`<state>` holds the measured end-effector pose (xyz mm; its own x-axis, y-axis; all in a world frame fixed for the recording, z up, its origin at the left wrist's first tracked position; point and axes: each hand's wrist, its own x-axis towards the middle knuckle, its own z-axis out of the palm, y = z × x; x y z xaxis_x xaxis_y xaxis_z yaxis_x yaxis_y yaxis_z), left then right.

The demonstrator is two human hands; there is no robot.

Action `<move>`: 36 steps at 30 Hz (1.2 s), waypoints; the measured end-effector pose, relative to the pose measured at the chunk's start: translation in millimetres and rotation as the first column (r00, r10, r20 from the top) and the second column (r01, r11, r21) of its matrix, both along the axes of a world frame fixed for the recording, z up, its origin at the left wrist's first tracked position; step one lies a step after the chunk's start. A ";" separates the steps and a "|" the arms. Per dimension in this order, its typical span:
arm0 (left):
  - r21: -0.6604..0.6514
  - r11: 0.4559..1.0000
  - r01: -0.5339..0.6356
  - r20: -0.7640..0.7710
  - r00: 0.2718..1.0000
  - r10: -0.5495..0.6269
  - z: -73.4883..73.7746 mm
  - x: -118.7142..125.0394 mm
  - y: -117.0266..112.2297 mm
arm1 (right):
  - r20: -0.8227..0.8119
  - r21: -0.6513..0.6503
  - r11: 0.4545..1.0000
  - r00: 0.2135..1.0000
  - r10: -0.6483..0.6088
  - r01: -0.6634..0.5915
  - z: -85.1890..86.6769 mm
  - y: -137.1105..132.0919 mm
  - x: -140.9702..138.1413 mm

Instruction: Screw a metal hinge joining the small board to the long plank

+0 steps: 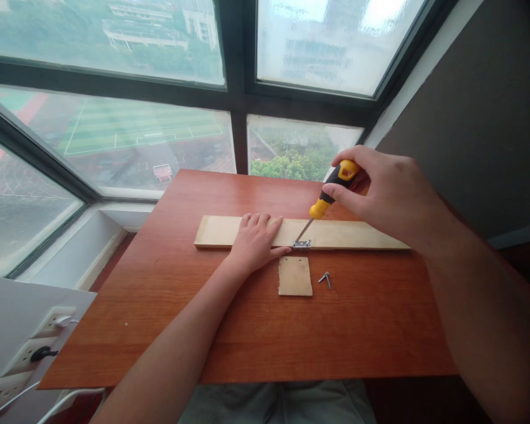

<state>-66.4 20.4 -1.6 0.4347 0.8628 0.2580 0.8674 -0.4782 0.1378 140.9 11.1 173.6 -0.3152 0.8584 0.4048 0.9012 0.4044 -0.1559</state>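
My right hand (388, 194) grips the screwdriver (331, 191), tip on the hinge (301, 243) at the plank's (357, 234) near edge. My left hand (256, 241) presses flat on the plank; I should hold the shaft steady and bear down.

Soft window (159, 135) daylight, warped edges

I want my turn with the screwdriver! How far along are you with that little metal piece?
Done: the metal piece already lies on the long board. In hand: the right hand holds the screwdriver tip on it while the left hand presses the board flat. Left: loose screws wait on the table, and the small wood piece looks unattached.
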 end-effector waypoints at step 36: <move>0.014 1.000 -0.007 -0.026 1.000 0.007 -1.5 0.2 0.7 | -0.110 -0.076 0.966 0.965 0.238 -0.247 0.0 -0.8 -4.0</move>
<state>-66.3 21.1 -3.1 0.4353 0.8623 0.2585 0.8739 -0.4737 0.1086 136.9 10.4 173.6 -0.4802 0.7950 0.3708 0.7561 0.5894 -0.2845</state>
